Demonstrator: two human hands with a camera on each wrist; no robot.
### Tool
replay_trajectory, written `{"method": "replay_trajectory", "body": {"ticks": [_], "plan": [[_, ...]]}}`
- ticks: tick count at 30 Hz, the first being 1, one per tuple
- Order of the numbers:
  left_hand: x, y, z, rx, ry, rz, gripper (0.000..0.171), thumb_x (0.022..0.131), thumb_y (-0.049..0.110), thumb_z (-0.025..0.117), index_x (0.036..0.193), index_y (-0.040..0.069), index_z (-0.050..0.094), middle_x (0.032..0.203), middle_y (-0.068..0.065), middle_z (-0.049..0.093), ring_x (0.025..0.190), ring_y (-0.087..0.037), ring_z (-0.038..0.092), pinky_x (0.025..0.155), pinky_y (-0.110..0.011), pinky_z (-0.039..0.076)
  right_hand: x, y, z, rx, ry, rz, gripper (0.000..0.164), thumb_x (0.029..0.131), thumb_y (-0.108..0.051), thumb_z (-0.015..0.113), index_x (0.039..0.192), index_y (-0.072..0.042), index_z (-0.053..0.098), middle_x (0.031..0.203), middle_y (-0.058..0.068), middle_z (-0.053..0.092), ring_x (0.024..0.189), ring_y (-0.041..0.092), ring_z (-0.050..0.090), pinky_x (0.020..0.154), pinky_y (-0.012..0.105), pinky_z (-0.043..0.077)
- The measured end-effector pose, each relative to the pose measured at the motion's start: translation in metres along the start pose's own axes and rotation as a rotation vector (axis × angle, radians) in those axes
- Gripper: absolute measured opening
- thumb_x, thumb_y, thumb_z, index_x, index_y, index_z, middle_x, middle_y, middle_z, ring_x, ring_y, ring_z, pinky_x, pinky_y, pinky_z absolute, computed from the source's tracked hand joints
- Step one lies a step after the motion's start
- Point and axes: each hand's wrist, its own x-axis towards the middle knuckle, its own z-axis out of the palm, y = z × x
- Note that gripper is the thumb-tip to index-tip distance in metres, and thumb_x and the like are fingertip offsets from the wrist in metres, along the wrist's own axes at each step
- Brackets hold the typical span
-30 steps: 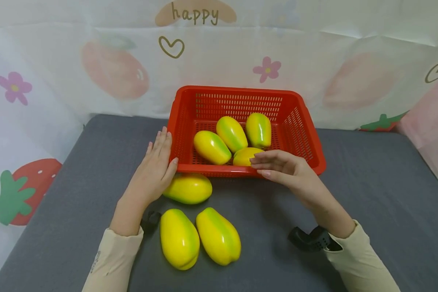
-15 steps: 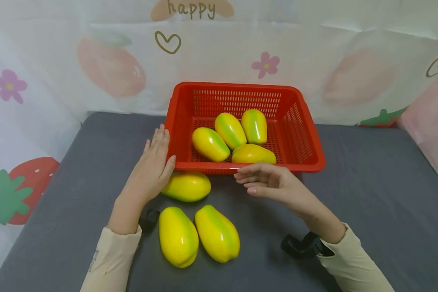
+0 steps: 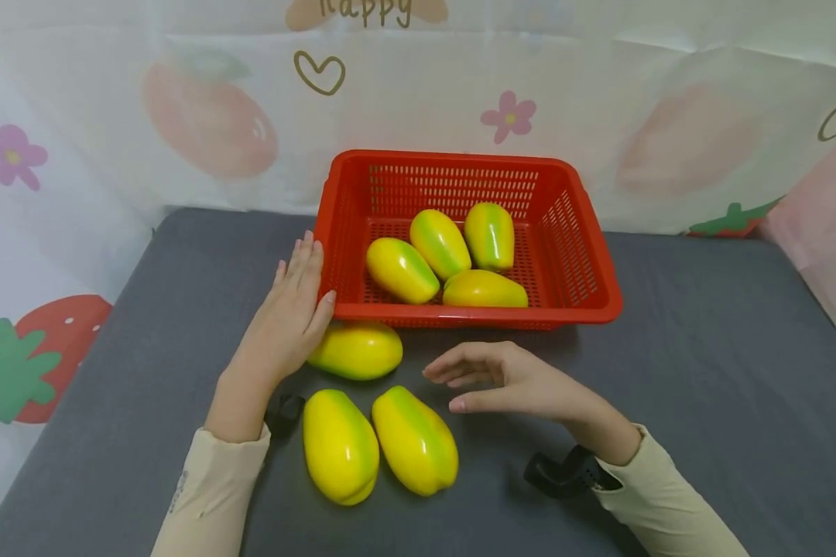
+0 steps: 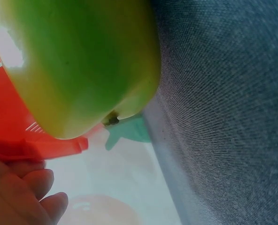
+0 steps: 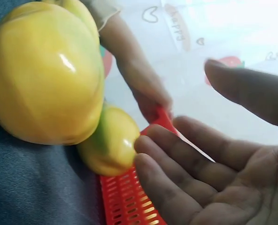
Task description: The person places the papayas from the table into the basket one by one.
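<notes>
A red plastic basket (image 3: 585,316) stands near the back of the table with several yellow-green papayas in it, one papaya (image 3: 486,289) lying along its front wall. My left hand (image 3: 279,325) rests with straight fingers against the basket's left side. Just in front of the basket lies another papaya (image 3: 358,352), partly behind the left hand. Two more papayas, a left one (image 3: 340,449) and a right one (image 3: 416,442), lie closer to me. My right hand (image 3: 522,383) hovers above the table, right of these, thumb and fingers apart, holding nothing; the right wrist view shows its bare palm (image 5: 242,192).
Grey cloth (image 3: 710,371) covers the table. A printed white curtain (image 3: 418,85) hangs right behind the basket and along both sides. Black wrist cameras, such as the right one (image 3: 564,470), sit under both wrists.
My right hand has drawn back from over the basket's front rim toward me and to the left. The papaya at the front wall is now uncovered. The left hand stays at the basket.
</notes>
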Motion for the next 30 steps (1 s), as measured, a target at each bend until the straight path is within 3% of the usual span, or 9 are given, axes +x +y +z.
{"method": "replay_trajectory", "body": {"ticks": [7,16,30], "plan": [[0.001,0.000,0.001,0.003,0.002,0.002,0.063,0.101,0.024,0.035,0.149,-0.004,0.006,0.157,-0.015,-0.002,0.144,-0.027,0.000,0.115,-0.046,0.005,0.003,0.006,0.004,-0.055,-0.081,0.014,0.042,0.089,-0.012,0.066,0.127,0.001,0.055,0.127,0.018,0.056,0.119,0.030,0.051,0.100,0.032,0.042],[0.001,0.000,0.001,0.002,0.002,0.000,0.063,0.100,0.023,0.035,0.149,-0.005,0.006,0.157,-0.016,-0.001,0.144,-0.027,0.000,0.115,-0.046,0.005,0.008,0.010,0.010,-0.085,-0.112,0.010,0.043,0.088,-0.012,0.067,0.127,0.000,0.055,0.128,0.012,0.057,0.118,0.024,0.053,0.098,0.035,0.044],[0.000,-0.002,0.002,-0.009,0.018,0.009,0.063,0.100,0.024,0.036,0.148,-0.006,0.008,0.157,-0.017,0.000,0.144,-0.028,0.001,0.114,-0.047,0.005,0.016,0.024,0.019,-0.081,-0.143,0.060,0.049,0.090,-0.018,0.065,0.134,-0.004,0.050,0.133,0.007,0.053,0.119,0.018,0.052,0.098,0.028,0.043]]}}
